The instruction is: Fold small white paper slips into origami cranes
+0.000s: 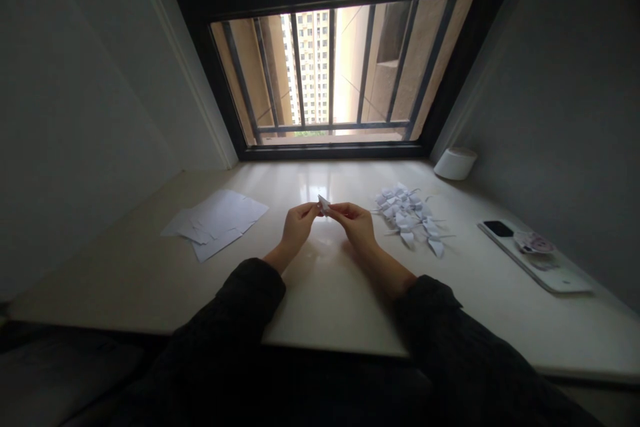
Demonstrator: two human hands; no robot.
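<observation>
Between my two hands, a small folded piece of white paper (323, 203) is held up over the middle of the sill. My left hand (300, 221) pinches its left side with closed fingertips. On the other side, my right hand (356, 219) grips it between thumb and fingers. The finer folds are too small to make out. To the right of my right hand lies a pile of folded white paper pieces (406, 215) with pointed ends. Flat sheets of white paper (227, 217) rest in a loose stack to the left of my left hand.
The pale, glossy sill (330, 307) runs up to a dark-framed window (330, 152) with bars outside. A white roll (455, 164) stands in the back right corner. At the right lies a light-coloured phone (560, 278) with a round attachment on its back. Walls close in both sides.
</observation>
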